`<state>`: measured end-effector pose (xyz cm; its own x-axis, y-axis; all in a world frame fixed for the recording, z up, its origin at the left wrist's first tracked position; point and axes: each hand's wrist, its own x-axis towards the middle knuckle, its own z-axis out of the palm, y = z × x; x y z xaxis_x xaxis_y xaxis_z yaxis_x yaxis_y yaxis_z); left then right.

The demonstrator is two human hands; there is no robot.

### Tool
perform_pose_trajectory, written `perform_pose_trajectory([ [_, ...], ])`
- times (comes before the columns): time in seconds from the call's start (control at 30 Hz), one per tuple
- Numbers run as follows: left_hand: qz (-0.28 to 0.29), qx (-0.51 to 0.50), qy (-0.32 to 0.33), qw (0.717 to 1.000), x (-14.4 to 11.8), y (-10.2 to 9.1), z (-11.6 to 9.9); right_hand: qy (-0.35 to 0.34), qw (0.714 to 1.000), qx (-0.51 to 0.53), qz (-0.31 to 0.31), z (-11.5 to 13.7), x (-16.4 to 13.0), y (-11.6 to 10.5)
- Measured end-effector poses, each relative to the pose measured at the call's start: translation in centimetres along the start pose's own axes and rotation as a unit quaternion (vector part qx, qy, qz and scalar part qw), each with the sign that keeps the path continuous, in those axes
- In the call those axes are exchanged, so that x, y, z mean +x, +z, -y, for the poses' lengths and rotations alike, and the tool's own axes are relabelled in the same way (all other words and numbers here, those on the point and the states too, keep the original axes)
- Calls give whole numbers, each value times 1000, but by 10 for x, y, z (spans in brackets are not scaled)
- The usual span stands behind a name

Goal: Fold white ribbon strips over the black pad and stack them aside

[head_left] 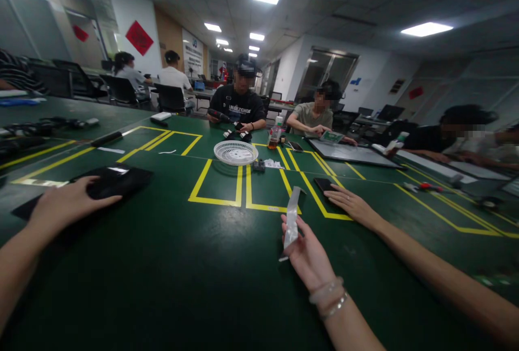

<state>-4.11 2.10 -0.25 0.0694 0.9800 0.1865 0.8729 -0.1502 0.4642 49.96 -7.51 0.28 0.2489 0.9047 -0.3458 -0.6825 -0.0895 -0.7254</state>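
On the left, my left hand (67,202) grips a flat black pouch (121,182), thumb along its near edge and fingers over its top; the fingertips are partly hidden. A shiny spot shows on the pouch's far side. My right hand (312,256), palm up with bracelets at the wrist, holds a narrow, shiny strip of translucent plastic (292,218) upright between thumb and fingers. Just right of it, another person's hand (352,205) rests on a black phone (324,185) on the green table (194,264).
A white plastic basket (235,152) stands mid-table beside a small black part (258,165). Behind are a bottle of amber liquid (274,137) and a co-worker holding a dark tool (219,115). A large flat panel (351,152) lies to the right. Yellow tape (214,199) marks the tabletop.
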Motion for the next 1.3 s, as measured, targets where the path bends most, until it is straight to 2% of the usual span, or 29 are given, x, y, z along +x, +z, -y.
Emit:
perform_pose_trajectory([
  [0.07,-33,97,-71,992,4,11,-37,1,1000,1,-3,1,-2,1],
  [0.1,-21,117,-57,991,3,19,-58,2,1000,2,-5,2,-3,1],
  [0.2,35,94,87,991,-12,46,-120,10,1000,3,-7,3,-4,0],
  [0.27,60,60,158,984,-27,65,-154,15,1000,1,-5,3,-3,-1],
  [0.33,85,26,207,974,-42,81,-181,16,1000,-1,-2,2,-2,-2],
  [0.43,123,-7,260,958,-61,97,-207,10,1000,-5,-2,2,-2,-3],
  [0.53,144,-14,286,947,-69,108,-219,-1,1000,-8,-1,1,-2,-2],
  [0.63,145,-19,295,944,-71,116,-222,-20,1000,-15,1,0,-2,-1],
  [0.9,175,-8,315,933,-64,126,-210,-100,991,-93,14,-3,-6,0],
  [1.0,149,15,350,925,-66,126,-209,-158,971,-173,46,-6,-6,-1],
  [1.1,62,56,410,908,-72,121,-213,-234,919,-298,105,-7,-8,-2],
  [1.17,-23,69,469,880,-79,115,-217,-289,853,-406,156,-8,-13,-2],
  [1.2,-65,70,498,862,-83,111,-218,-314,805,-467,189,-9,-16,-1],
  [1.27,-127,67,543,827,-89,106,-219,-374,680,-578,252,-10,-24,2],
  [1.3,-141,66,554,818,-90,105,-220,-382,620,-627,275,-12,-28,3],
])
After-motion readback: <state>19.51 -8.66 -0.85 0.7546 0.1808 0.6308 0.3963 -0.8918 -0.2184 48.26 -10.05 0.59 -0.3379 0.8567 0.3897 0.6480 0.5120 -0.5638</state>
